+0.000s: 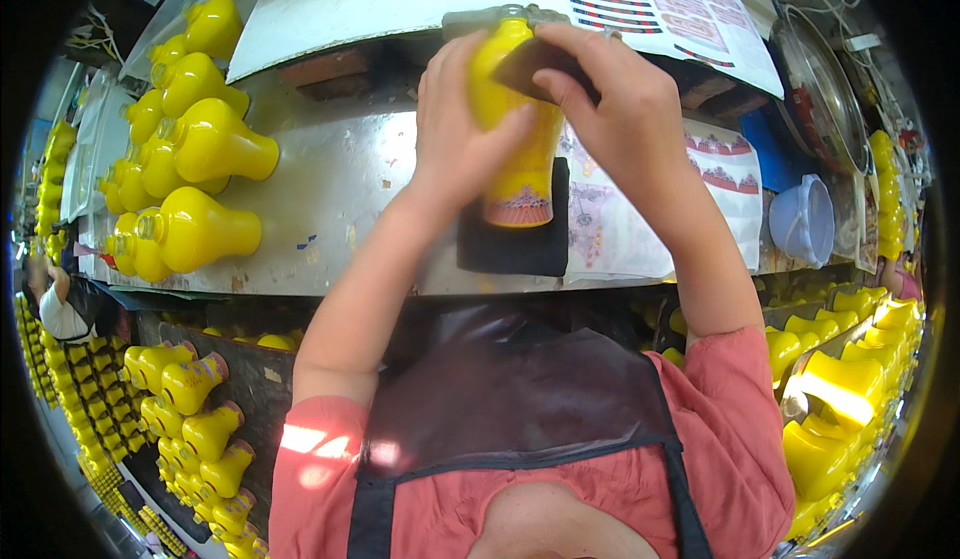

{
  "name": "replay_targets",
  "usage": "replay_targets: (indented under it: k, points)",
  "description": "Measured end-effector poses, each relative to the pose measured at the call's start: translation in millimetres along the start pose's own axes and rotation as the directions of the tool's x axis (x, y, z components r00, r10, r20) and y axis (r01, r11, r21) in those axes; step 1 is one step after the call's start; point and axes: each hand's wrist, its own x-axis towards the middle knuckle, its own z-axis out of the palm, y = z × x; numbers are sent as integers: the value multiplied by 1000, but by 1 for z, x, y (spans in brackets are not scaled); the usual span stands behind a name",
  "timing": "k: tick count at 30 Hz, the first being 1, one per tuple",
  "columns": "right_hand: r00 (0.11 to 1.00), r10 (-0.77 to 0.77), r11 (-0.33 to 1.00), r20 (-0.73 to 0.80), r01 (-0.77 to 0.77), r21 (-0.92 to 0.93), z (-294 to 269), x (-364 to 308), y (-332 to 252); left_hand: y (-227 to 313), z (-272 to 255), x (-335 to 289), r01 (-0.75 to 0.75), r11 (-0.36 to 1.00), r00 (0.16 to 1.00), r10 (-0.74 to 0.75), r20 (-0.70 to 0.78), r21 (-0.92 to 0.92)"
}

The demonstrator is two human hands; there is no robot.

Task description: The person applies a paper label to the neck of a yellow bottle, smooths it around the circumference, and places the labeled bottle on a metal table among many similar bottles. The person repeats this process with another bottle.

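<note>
A glossy yellow vase [520, 164] lies with its neck away from me, over a black pad [510, 251] on the metal tabletop. A patterned decal band [522, 204] circles its near end. My left hand [452, 109] is wrapped around the vase's left side, the thumb across its top. In my right hand [625, 84], a thin dark brown flat scraper [538, 69] is pinched between thumb and fingers, its edge against the vase's upper body. The scraper and both hands hide part of the vase.
Several yellow vases [218, 144] lie stacked on the left of the table [330, 179]. Printed decal sheets [725, 174] lie to the right, others on a raised white board [385, 4]. A pale blue bucket [803, 221] and a round metal pan [815, 84] stand at right. More vases fill racks on both sides.
</note>
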Motion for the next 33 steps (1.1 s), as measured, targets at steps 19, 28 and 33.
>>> replay_targets:
  k: [19, 28, 33]
  points:
    - [940, 292, 956, 175, -294, -18, 9, -19, -17, 7, 12, 32, 277, 927, 957, -288, -10, -254]
    - [935, 275, 957, 225, -244, -159, 2, -17, -23, 11, 8, 36, 243, 955, 969, -249, -12, -168]
    - [946, 257, 966, 199, -247, -74, 4, -18, -18, 9, 9, 38, 229, 964, 972, -234, -24, -135]
